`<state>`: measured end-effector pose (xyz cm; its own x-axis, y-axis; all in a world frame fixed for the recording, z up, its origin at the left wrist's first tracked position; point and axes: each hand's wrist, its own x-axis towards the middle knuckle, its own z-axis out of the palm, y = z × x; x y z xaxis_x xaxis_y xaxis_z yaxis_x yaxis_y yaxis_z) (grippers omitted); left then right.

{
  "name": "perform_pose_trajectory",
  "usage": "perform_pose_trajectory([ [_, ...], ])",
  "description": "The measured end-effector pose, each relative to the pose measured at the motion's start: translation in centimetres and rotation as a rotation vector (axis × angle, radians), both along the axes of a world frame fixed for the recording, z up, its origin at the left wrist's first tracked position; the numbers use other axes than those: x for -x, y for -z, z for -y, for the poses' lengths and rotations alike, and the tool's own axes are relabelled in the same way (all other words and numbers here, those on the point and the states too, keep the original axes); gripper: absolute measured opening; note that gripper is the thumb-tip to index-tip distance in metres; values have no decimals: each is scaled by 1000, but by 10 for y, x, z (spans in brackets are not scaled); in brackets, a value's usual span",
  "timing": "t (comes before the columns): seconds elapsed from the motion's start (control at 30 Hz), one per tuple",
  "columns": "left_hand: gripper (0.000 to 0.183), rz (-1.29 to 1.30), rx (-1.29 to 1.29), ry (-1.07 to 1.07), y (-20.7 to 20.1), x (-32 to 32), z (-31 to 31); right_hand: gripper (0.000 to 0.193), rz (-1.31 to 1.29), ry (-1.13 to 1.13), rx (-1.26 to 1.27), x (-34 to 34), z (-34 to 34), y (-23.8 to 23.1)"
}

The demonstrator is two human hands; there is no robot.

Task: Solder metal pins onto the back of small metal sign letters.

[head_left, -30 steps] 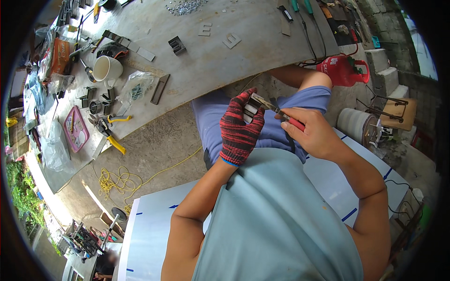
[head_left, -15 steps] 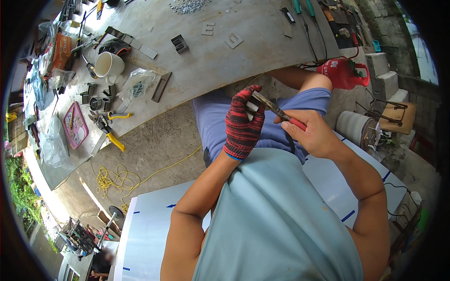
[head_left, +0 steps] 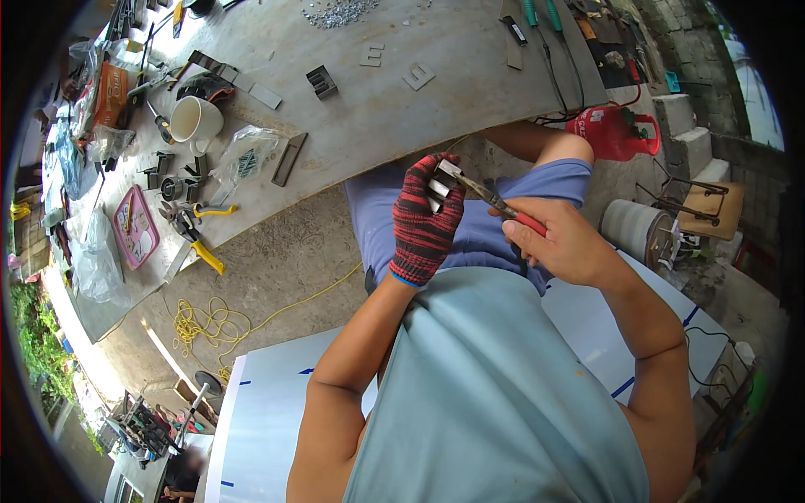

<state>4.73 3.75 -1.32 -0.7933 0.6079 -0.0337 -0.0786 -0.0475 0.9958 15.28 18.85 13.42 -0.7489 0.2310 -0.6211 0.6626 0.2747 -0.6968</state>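
In a red-and-black knitted glove, my left hand [head_left: 423, 230] is wrapped round a small bent sheet-metal piece [head_left: 438, 198] with several bright walls, held above my lap. Bare, my right hand [head_left: 560, 239] grips red-handled pliers [head_left: 496, 201]. Their jaws reach the upper right edge of the metal piece; whether they are clamped on it is too small to tell. On the workbench [head_left: 394, 101] beyond stand a similar dark bent-metal piece [head_left: 320, 81] and two flat metal cutouts, one [head_left: 372, 54] farther left and one [head_left: 418, 76] nearer.
At the bench's left are a white mug [head_left: 196, 119], yellow-handled snips [head_left: 194, 235], a pink tray [head_left: 136, 226] and plastic bags. A red gas cylinder [head_left: 616, 132] stands right of the bench. Coiled yellow cord [head_left: 205, 325] lies on the floor. Someone sits at the far lower left.
My left hand has shifted slightly left and turned, so more of the metal piece's inner walls shows. The pliers' jaws have moved slightly down along its edge.
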Motion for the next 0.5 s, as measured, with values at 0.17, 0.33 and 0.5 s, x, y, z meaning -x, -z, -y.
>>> perform_pose_trajectory([
  [0.17, 39, 667, -131, 185, 2, 19, 13, 30, -20, 24, 5, -7, -6, -9],
  [0.33, 52, 757, -157, 297, -17, 19, 14, 42, -438, 147, -285, 7, -8, 27],
  [0.5, 68, 799, -275, 404, -14, 14, 13, 52, -494, 168, -200, 12, 9, 43],
])
